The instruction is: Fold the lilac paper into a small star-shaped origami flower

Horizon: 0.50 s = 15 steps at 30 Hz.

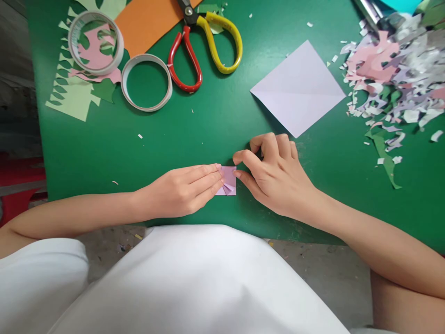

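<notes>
A small folded piece of lilac paper (228, 182) lies on the green table (208, 125) near its front edge. My left hand (184, 189) presses flat on the paper's left side, fingers straight and together. My right hand (274, 174) pinches the paper's right edge between thumb and forefinger, the other fingers curled.
A lilac paper square (299, 88) lies beyond my right hand. Scissors with red and yellow handles (203, 44) and two tape rolls (95, 42) (146, 82) sit at the back left beside an orange sheet (149, 21) and green cut-outs (71, 95). Paper scraps (392, 79) pile at the right.
</notes>
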Each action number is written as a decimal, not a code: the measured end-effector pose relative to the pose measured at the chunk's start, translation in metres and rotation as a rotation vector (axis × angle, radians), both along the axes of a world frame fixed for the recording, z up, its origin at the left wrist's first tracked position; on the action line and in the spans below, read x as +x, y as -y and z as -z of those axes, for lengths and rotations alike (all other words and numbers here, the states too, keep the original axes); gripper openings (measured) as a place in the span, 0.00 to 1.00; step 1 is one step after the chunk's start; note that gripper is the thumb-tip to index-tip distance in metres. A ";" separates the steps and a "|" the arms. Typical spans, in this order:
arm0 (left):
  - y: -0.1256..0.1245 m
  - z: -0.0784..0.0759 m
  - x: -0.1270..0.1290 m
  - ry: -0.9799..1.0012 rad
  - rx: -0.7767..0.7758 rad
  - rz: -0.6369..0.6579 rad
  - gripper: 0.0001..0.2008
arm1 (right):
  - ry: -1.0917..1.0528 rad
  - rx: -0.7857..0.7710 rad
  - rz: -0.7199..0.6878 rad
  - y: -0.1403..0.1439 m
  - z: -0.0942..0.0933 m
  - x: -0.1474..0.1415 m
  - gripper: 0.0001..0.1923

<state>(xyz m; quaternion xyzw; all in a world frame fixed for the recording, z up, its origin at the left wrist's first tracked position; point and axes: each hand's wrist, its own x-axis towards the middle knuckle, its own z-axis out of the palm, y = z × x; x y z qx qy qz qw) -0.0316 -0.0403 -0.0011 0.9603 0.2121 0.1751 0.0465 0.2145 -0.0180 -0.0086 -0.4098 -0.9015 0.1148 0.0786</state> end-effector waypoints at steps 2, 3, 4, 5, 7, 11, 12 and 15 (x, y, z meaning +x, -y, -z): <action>0.000 0.001 0.000 0.011 -0.008 -0.001 0.13 | 0.002 0.015 -0.001 0.000 0.001 0.001 0.09; 0.000 0.001 -0.001 0.015 -0.007 0.002 0.12 | 0.001 0.028 -0.003 0.000 0.002 0.001 0.09; 0.000 0.001 -0.001 0.019 -0.005 0.005 0.12 | -0.002 0.041 -0.005 0.000 0.003 0.002 0.10; -0.001 0.002 0.000 0.024 -0.002 0.011 0.12 | -0.005 0.055 -0.007 0.000 0.003 0.001 0.10; -0.003 0.002 0.000 0.035 0.000 0.018 0.12 | -0.020 0.067 -0.020 0.001 0.004 0.001 0.09; -0.009 0.003 -0.001 0.044 -0.027 0.012 0.11 | -0.082 0.031 -0.048 0.005 0.003 -0.002 0.06; -0.011 0.003 -0.001 0.042 -0.037 0.009 0.11 | -0.088 0.025 -0.047 0.007 0.002 -0.003 0.06; -0.014 0.004 -0.004 0.048 -0.042 -0.006 0.14 | -0.080 0.028 -0.032 0.013 0.001 -0.004 0.07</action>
